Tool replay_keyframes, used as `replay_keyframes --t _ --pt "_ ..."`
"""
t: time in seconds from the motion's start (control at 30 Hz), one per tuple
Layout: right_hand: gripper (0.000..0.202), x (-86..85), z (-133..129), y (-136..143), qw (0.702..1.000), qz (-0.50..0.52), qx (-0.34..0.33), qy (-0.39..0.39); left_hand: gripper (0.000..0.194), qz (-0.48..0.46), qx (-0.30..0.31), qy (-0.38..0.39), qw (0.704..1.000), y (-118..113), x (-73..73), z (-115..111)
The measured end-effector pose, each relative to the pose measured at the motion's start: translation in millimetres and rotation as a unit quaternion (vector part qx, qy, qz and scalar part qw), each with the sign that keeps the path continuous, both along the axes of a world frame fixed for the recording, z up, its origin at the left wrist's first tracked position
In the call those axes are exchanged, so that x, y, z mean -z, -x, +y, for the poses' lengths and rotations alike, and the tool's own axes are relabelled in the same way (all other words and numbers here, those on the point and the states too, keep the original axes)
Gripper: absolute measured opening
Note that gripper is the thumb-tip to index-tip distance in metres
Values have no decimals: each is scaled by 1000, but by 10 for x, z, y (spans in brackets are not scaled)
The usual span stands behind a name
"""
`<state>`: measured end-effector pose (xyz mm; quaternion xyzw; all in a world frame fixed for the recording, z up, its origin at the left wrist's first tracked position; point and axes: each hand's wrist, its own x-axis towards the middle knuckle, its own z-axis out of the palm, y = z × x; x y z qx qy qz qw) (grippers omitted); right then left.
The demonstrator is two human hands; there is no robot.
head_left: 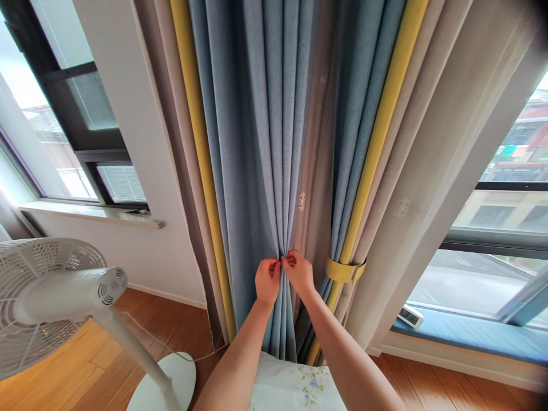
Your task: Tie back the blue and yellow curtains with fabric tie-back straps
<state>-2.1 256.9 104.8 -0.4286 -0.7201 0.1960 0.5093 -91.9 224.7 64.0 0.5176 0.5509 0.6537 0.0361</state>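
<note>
A long curtain (244, 171) with blue, yellow and beige bands hangs in front of me. My left hand (268, 279) pinches its gathered blue folds, at a point about two thirds of the way down the view. Close beside it, my right hand (298, 273) is closed on the same bunch of pleats from the right. The folds narrow to the fingers and fan out above and below them. To the right, a second curtain (377, 108) of the same colours is drawn in by a yellow tieback (345, 270). Between the two hangs a sheer curtain (314, 188) with small embroidered motifs.
A white standing fan (111, 285) is at the left, its round base (180, 377) on the wooden floor (85, 359) and its cord running toward the curtain. Windows flank both sides. A small digital clock (410, 315) sits on the blue sill cushion (471, 337). Floral fabric (295, 385) lies below my hands.
</note>
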Motion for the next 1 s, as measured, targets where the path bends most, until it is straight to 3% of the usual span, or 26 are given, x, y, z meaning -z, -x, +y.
replay_keyframes --t 0.33,0.53,0.7,0.77,0.9,0.93,1.0 --pt "11 -72 -90 -13 1000 -24 -3 12 9 1 8 -29 1000 -56 12 -20" --pt "16 -30 -128 -33 998 -44 -40 -20 10 9 -1 -34 999 -78 36 -28" --pt "16 -2 -61 -36 998 -60 22 -24 17 93 33 -27 995 -55 78 -103" --pt "11 1 -33 -34 997 -69 29 -26 20 122 -16 -44 991 32 73 -146" --pt "8 8 -21 -32 996 -81 34 -32 43 -16 -280 -79 956 393 3 -165" --pt "8 10 -24 -31 996 -81 31 -32 47 -57 -301 -67 950 499 -13 -152" --pt "9 10 -27 -25 996 -81 27 -31 40 -110 -261 -18 959 681 -22 -118"
